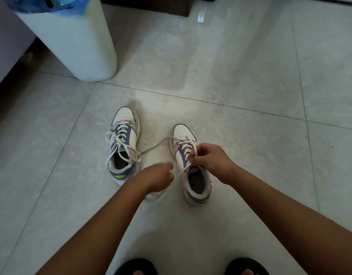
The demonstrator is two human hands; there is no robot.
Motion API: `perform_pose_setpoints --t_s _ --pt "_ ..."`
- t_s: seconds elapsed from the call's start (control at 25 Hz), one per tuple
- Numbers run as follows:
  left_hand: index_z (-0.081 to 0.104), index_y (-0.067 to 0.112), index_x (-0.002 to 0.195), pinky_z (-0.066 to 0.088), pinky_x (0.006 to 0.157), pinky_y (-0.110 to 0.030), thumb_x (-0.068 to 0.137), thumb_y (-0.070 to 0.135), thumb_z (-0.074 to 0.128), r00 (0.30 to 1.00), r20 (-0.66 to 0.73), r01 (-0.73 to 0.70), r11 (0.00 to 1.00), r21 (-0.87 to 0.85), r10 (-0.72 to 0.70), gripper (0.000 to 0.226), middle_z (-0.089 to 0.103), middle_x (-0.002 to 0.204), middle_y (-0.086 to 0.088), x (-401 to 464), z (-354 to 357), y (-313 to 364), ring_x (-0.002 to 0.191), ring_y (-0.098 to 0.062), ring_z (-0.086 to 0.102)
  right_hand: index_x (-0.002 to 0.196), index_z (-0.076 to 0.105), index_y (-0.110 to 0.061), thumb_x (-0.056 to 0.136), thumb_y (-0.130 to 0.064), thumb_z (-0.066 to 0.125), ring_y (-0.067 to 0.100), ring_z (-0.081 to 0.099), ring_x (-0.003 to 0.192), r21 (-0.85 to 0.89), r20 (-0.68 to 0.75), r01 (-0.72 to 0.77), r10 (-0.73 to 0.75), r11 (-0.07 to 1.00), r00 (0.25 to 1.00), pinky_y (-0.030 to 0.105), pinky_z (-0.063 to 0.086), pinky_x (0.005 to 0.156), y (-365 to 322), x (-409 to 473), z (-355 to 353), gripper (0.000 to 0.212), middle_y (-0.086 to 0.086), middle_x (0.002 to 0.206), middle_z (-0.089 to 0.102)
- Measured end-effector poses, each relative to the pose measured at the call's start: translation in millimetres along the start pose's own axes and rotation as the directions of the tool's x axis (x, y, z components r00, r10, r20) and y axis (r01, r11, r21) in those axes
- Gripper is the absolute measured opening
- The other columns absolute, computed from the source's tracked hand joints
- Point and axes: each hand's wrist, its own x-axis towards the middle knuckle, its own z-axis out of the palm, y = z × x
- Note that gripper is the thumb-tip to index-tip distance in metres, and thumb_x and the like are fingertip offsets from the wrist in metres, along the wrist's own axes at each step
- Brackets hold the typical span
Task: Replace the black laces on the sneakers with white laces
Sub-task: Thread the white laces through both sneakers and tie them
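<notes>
On floor tiles [240, 96]: right hand [208, 158] fingers pinching white lace [157, 145] at right sneaker [191, 167] eyelets; left hand [161, 175] blurred, gripping lace end. Left sneaker [123, 143] laced white.

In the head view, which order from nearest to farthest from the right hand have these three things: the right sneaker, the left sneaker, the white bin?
From the right hand:
1. Right sneaker, directly under the hand, which pinches its white lace.
2. Left sneaker, on the floor to the left, beyond the left hand.
3. White bin, far at the upper left, by the wall.
</notes>
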Motion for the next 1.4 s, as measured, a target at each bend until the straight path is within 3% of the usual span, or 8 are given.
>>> perform_pose_setpoints --t_s 0.12,0.32,0.56,0.76,0.92,1.0,1.12,1.4 --pt "0.044 0.020 0.134 0.041 0.103 -0.035 0.091 0.003 0.038 0.933 -0.342 -0.274 0.832 -0.483 0.109 0.046 0.054 0.130 -0.003 19.6 -2.6 11.5 0.121 -0.018 0.051 0.068 0.059 -0.015 0.077 0.004 0.064 0.011 0.053 0.066 -0.228 0.075 0.088 -0.073 0.970 0.995 0.020 0.048 0.062 -3.0 0.0 -4.3 0.021 0.001 0.070 0.058" --pt "0.056 0.011 0.119 0.049 0.090 -0.027 0.095 0.003 0.045 0.957 -0.259 -0.282 0.635 -0.719 0.132 0.028 0.063 0.114 -0.006 31.6 -5.8 26.0 0.104 -0.015 0.060 0.080 0.056 -0.006 0.081 0.000 0.060 0.018 0.046 0.070 -0.537 -0.178 0.383 -0.545 0.752 0.820 0.025 0.037 0.061 20.1 4.5 9.3 0.007 0.001 0.077 0.049" --pt "0.055 0.012 0.120 0.049 0.067 -0.014 0.089 0.001 0.059 0.959 -0.263 -0.279 0.478 -0.833 0.102 0.033 0.068 0.096 0.001 29.6 -8.8 20.5 0.083 -0.003 0.064 0.079 0.058 -0.015 0.082 -0.014 0.070 0.015 0.060 0.070 -0.131 -0.266 0.173 -0.203 0.976 0.942 0.026 0.052 0.064 28.3 5.9 3.9 0.012 0.000 0.075 0.062" --pt "0.057 0.012 0.104 0.047 0.067 -0.020 0.080 0.000 0.069 0.931 -0.366 -0.292 0.591 -0.752 -0.005 0.029 0.062 0.074 0.001 26.3 -4.3 18.4 0.068 -0.007 0.061 0.079 0.068 -0.013 0.081 -0.015 0.072 0.013 0.059 0.066 -0.124 -0.206 0.167 -0.190 0.978 0.960 0.029 0.051 0.067 25.1 4.0 -7.3 0.005 0.000 0.071 0.065" --pt "0.057 0.014 0.100 0.042 0.070 -0.031 0.086 0.008 0.057 0.822 -0.563 -0.167 0.980 -0.107 0.078 0.015 0.060 0.091 -0.002 26.3 -3.6 5.3 0.081 -0.021 0.057 0.080 0.060 -0.017 0.090 -0.025 0.061 0.007 0.049 0.064 -0.458 -0.084 0.135 -0.194 0.878 0.977 0.016 0.036 0.056 36.9 -4.7 -22.3 0.013 -0.004 0.071 0.056" --pt "0.061 0.011 0.097 0.042 0.067 -0.026 0.087 0.007 0.057 0.834 -0.545 -0.105 0.944 -0.313 -0.088 0.012 0.060 0.093 -0.005 27.3 -1.8 4.2 0.081 -0.019 0.056 0.079 0.058 -0.013 0.094 -0.031 0.054 0.006 0.045 0.063 -0.492 -0.049 0.113 -0.157 0.863 0.986 0.016 0.034 0.056 42.5 -10.5 -22.9 0.024 -0.003 0.071 0.052" --pt "0.054 0.013 0.092 0.044 0.061 -0.026 0.092 0.012 0.052 0.873 -0.234 0.013 0.499 -0.867 -0.429 0.002 0.060 0.093 -0.007 33.7 -0.4 14.0 0.075 -0.015 0.057 0.085 0.064 0.004 0.095 -0.035 0.051 0.013 0.051 0.069 -0.253 -0.093 0.073 -0.099 0.965 0.991 0.024 0.041 0.065 36.5 -9.4 -18.6 0.042 0.007 0.078 0.058" --pt "0.048 0.004 0.107 0.034 0.066 -0.033 0.096 0.019 0.041 0.868 -0.457 0.198 0.979 -0.044 -0.196 0.020 0.060 0.103 -0.016 36.4 4.1 1.5 0.093 -0.035 0.058 0.055 0.068 -0.015 0.092 -0.020 0.049 0.019 0.062 0.087 0.582 0.133 -0.143 0.080 0.800 0.988 0.031 0.040 0.080 19.8 -1.2 -20.4 0.042 0.004 0.076 0.071"
